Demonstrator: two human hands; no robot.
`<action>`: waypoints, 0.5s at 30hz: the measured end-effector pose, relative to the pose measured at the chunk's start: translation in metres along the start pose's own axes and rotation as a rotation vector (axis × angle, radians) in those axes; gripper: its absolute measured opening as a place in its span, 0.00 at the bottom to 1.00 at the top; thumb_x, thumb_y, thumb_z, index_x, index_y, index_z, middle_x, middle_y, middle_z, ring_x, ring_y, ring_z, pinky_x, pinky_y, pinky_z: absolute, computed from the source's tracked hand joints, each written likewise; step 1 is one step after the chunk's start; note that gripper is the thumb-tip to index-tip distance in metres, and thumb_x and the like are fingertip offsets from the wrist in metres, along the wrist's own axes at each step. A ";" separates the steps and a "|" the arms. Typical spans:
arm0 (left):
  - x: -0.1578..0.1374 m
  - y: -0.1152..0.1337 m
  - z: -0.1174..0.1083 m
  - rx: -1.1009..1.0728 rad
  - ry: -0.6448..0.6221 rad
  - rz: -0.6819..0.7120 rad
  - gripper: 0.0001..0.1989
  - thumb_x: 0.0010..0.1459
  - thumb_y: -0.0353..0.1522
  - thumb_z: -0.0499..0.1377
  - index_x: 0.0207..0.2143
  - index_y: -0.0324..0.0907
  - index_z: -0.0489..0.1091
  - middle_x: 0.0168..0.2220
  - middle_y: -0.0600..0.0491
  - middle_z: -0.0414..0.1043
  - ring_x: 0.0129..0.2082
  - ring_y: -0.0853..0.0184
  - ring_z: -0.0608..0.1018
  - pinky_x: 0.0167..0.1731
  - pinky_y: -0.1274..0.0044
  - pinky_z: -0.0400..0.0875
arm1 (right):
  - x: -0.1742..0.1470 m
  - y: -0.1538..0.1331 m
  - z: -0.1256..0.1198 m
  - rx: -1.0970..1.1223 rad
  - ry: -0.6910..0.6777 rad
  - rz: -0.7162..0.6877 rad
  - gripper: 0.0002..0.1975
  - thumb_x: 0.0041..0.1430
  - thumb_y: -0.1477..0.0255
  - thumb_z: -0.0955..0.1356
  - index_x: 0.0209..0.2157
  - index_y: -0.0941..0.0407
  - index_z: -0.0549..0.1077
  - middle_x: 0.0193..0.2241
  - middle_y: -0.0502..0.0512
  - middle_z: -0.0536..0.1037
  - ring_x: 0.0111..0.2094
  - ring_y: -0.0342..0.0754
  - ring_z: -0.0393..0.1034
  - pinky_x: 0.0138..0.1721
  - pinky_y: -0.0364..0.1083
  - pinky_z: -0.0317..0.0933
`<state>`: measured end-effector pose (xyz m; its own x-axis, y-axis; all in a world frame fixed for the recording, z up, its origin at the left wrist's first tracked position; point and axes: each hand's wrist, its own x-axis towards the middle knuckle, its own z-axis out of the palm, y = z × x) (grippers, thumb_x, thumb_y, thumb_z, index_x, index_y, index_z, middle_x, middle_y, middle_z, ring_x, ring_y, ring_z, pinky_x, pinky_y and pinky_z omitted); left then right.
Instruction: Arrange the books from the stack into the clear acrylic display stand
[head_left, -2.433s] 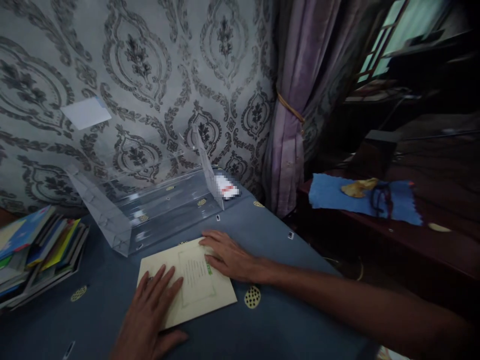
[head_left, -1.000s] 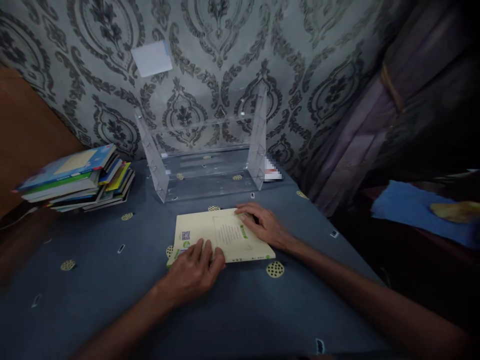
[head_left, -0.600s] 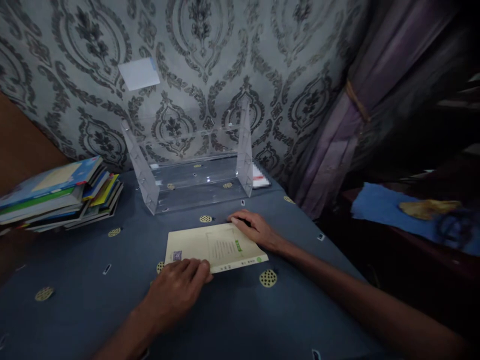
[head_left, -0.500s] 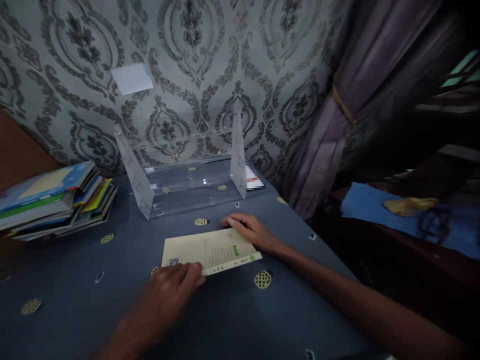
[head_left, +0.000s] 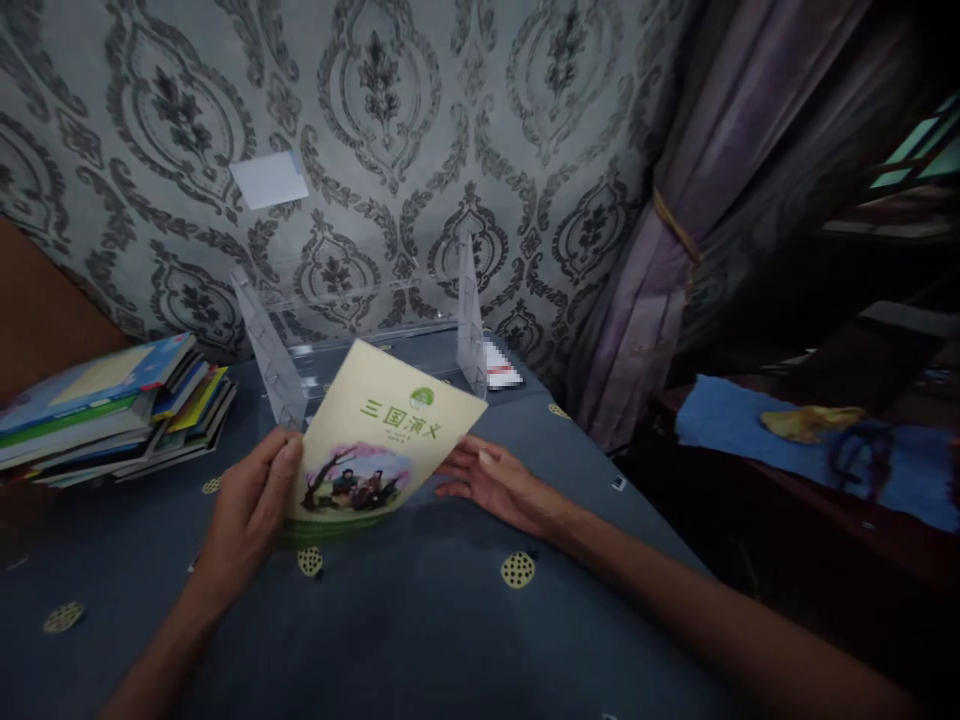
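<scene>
A cream book (head_left: 390, 430) with green Chinese characters and a painted picture is tilted above the table, its front cover facing me. My left hand (head_left: 259, 500) grips its left edge, thumb on the cover. My right hand (head_left: 499, 485) is by the book's right edge, palm partly turned up and fingers apart; some fingertips are behind the book, and whether they touch it I cannot tell. Behind the book stands a clear plastic rack (head_left: 471, 315), its middle partly hidden by the book.
A stack of books (head_left: 112, 405) lies at the left on the dark blue tablecloth (head_left: 420, 630). A white and red item (head_left: 501, 364), partly blurred out, is right of the rack. Patterned wallpaper backs the table. A purple curtain (head_left: 652, 290) hangs at the right, near a blue cloth (head_left: 720, 425).
The book has been raised and turned from its back cover to its front cover. My left hand moved up and left with it; my right hand rolled over, its fingers spreading.
</scene>
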<state>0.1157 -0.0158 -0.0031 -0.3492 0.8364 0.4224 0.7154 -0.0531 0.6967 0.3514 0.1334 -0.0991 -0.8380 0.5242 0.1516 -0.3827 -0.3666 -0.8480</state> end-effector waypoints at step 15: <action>-0.028 -0.050 0.064 -0.514 -0.175 -0.645 0.29 0.42 0.58 0.65 0.28 0.41 0.67 0.20 0.58 0.71 0.19 0.69 0.72 0.20 0.79 0.66 | -0.001 0.010 -0.011 -0.212 0.157 0.165 0.25 0.53 0.49 0.74 0.31 0.59 0.73 0.23 0.50 0.77 0.23 0.41 0.71 0.23 0.40 0.61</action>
<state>0.1286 -0.0017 -0.0864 -0.4660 0.8582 -0.2155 0.0282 0.2579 0.9658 0.3530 0.1378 -0.1132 -0.8055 0.5892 -0.0633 -0.1426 -0.2964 -0.9443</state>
